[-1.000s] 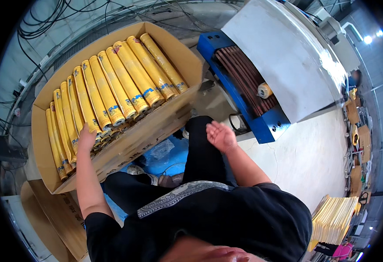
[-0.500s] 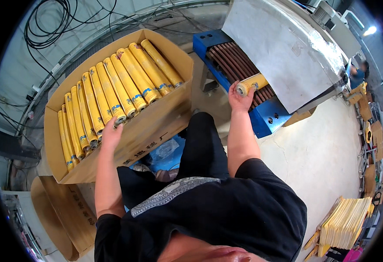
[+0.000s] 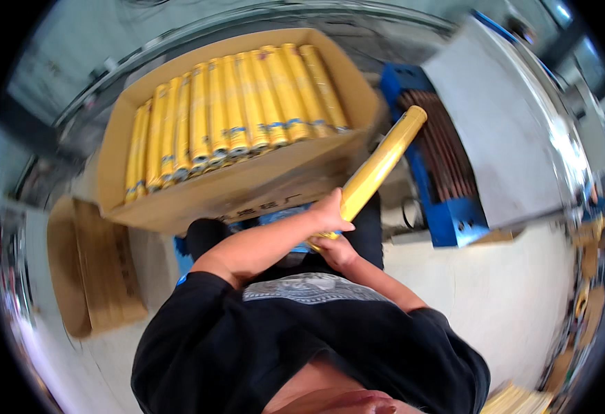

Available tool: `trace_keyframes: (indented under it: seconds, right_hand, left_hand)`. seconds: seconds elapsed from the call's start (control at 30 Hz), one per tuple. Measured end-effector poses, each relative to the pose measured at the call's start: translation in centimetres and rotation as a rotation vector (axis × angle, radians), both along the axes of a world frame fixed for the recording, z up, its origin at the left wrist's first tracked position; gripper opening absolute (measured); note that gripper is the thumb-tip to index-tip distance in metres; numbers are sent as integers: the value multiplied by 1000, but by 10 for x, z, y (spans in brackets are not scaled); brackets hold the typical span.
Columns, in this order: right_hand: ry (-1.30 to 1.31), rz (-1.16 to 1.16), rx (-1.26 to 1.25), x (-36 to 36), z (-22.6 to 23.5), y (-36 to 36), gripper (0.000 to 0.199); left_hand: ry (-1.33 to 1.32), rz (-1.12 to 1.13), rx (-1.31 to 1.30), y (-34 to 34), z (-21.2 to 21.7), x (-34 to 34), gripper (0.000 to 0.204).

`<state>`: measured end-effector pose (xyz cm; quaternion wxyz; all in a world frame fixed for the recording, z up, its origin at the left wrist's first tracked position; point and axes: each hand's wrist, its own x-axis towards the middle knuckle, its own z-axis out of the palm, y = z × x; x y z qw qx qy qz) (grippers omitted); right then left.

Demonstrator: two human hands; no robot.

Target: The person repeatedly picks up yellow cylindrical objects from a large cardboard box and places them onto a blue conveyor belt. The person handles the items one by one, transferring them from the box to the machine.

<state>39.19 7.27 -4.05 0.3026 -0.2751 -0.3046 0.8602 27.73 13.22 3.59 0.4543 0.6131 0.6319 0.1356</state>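
Just in front of the person's chest, near the middle of the scene, both hands close round the near end of a long yellow plastic-wrapped roll (image 3: 379, 166), so that it slants up and to the right with its far end over the blue roller conveyor (image 3: 447, 200). Holding it low on the shaft with two hands looks like a way to steady and steer such a long piece. The left hand (image 3: 330, 214) wraps its fingers fully about the roll; the right hand (image 3: 335, 250) grips just below it, touching the very end. To the far left, an open brown cardboard box (image 3: 247, 190) holds matching yellow rolls (image 3: 233, 110) laid side by side in one tight row, packed to fill its width.
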Motion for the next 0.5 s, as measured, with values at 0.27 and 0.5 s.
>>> trace_keyframes:
  seconds: [0.27, 0.5]
  right_hand:
    - [-68, 535, 259, -40, 47, 12, 58]
    - [-263, 433, 99, -12, 34, 31, 52]
  left_hand:
    - [-156, 137, 404, -48, 33, -80, 100]
    - [-246, 542, 628, -92, 94, -222, 100]
